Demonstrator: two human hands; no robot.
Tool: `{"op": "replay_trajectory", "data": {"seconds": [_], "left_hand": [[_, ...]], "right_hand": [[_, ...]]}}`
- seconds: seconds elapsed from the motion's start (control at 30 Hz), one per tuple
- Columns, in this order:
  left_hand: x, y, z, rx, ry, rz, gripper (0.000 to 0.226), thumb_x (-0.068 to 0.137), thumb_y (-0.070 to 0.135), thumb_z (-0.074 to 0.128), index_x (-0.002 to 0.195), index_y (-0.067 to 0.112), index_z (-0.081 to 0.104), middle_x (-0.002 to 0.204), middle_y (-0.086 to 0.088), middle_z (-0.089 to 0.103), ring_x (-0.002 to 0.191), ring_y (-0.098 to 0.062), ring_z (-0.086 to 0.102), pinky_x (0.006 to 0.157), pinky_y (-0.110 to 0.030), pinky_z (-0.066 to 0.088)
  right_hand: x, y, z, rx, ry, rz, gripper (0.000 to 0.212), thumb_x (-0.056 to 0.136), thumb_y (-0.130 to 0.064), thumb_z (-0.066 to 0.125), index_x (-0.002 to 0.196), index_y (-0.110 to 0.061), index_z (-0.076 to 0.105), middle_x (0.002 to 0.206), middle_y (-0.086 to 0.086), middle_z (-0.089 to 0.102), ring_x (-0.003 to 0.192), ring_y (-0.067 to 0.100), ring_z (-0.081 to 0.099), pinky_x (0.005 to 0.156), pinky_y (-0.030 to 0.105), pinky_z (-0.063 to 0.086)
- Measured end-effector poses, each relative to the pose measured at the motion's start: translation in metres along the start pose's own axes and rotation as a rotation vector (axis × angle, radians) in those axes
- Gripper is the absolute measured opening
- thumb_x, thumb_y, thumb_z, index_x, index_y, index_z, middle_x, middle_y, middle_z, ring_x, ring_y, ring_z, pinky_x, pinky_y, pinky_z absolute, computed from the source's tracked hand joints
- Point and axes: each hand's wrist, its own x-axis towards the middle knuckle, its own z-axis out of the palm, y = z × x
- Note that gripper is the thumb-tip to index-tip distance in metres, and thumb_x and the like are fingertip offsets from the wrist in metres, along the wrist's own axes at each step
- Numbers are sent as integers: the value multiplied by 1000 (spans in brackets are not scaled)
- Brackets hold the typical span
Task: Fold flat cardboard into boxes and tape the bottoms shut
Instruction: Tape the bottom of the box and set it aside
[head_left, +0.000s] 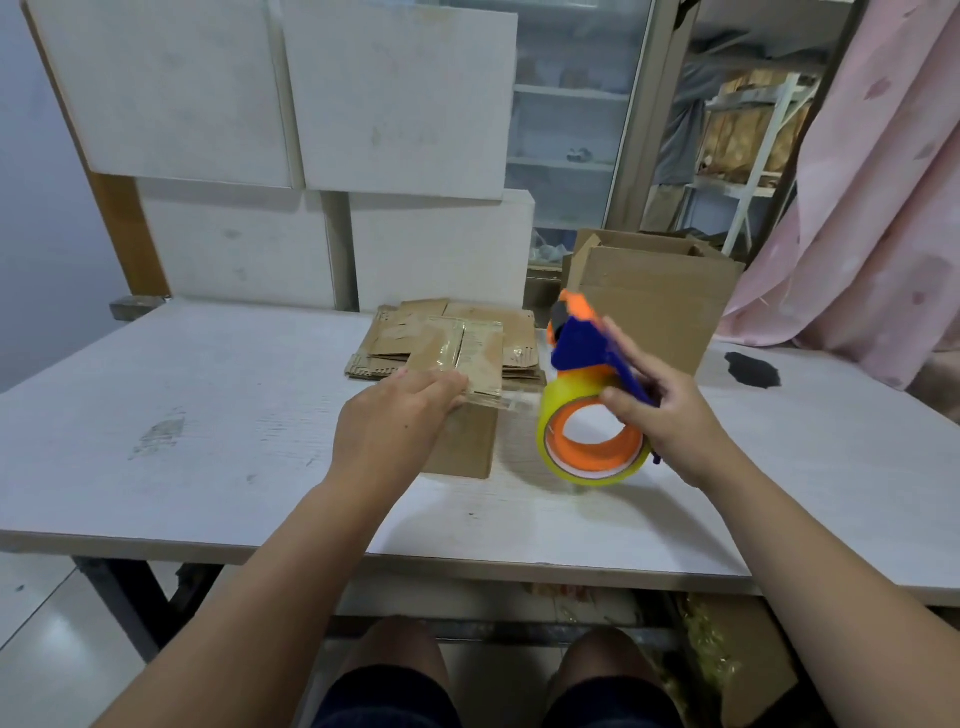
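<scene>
While L hand (395, 415) presses flat on box (464, 442), R hand (670, 415) grips tape dispenser (582, 353) just beside.

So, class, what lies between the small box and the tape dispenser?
In the head view, a short strip of clear tape stretches from the small box across to the tape dispenser, with bare table beneath it.

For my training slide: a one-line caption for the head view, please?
The left hand presses on a small box while the right hand grips a tape dispenser, flat cardboard stacked behind.
</scene>
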Motion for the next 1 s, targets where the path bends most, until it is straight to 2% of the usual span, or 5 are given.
{"op": "replay_trajectory", "data": {"seconds": [0.13, 0.37, 0.53, 0.77, 1.0], "left_hand": [[-1, -1, 1, 18, -20, -19, 14, 75, 17, 80, 85, 22, 72, 85, 11, 72, 65, -19, 66, 54, -25, 44], [0, -4, 0, 7, -32, 34, 6, 82, 21, 69, 88, 20, 69, 82, 5, 72, 62, -24, 65, 53, -23, 39], [1, -3, -2, -9, -35, 14, 9, 79, 17, 73, 86, 20, 69, 81, 5, 72, 61, -23, 64, 49, -23, 37], [2, -1, -3, 0, -27, 4, 8, 78, 16, 75, 84, 18, 72, 84, 4, 73, 61, -21, 65, 50, -22, 36], [2, -3, -3, -8, -67, -10, 12, 79, 16, 75, 89, 21, 72, 85, 5, 72, 64, -21, 66, 50, -24, 39]], "right_hand": [[-8, 14, 0, -251, -58, 3, 68, 72, -47, 77, 123, -72, 39, 122, -23, 58, 112, 14, 57, 93, 23, 45], [-7, 3, -17, 78, 57, -12, 63, 77, -33, 66, 134, -43, 41, 120, -23, 56, 84, -9, 57, 73, 9, 44], [-14, 14, -18, -444, -125, -3, 69, 81, -35, 75, 131, -62, 35, 127, -21, 55, 112, 5, 54, 91, 14, 40], [-12, 5, -35, -193, -48, 19, 62, 76, -44, 75, 125, -66, 42, 124, -35, 54, 108, -4, 56, 88, 11, 42], [1, -6, -27, -673, -257, -14, 67, 82, -47, 69, 133, -64, 29, 126, -18, 57, 104, 8, 51, 87, 22, 40]]}}
